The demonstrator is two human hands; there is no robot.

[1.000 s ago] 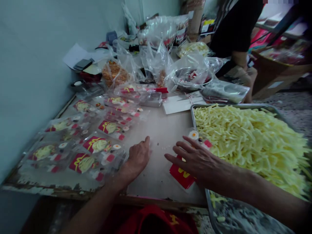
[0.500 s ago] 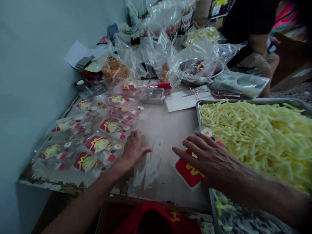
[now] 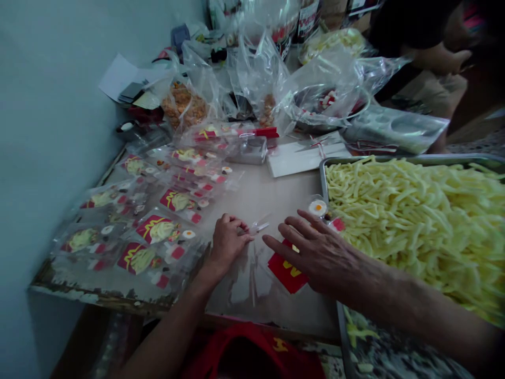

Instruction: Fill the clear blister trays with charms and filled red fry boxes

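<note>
My left hand [image 3: 230, 241] is closed in a pinch over the middle of the table, its fingertips on a clear plastic bag [image 3: 258, 227] that partly shows beyond them. My right hand [image 3: 321, 250] lies with fingers spread and flat over a red fries packet [image 3: 290, 276] with a yellow M, covering much of it. Just past those fingers is a small fried-egg piece [image 3: 317, 207], with a little red-and-white piece [image 3: 337, 224] near the tray edge. Left of my left hand lie several clear bags, such as this filled bag [image 3: 158, 229], each with a red packet and small pieces.
A metal tray [image 3: 324, 184] heaped with pale yellow fries [image 3: 406, 210] stands at the right. Across the back are a bag of orange-brown pieces [image 3: 184, 105], a plastic-covered bowl [image 3: 327, 108] and a white flat box [image 3: 300, 159]. A person [image 3: 418, 58] sits at the far right.
My right hand has slid left together with the red packet and small pieces, nearer my left hand. My left hand has shifted slightly right and its fingers have closed on the clear bag.
</note>
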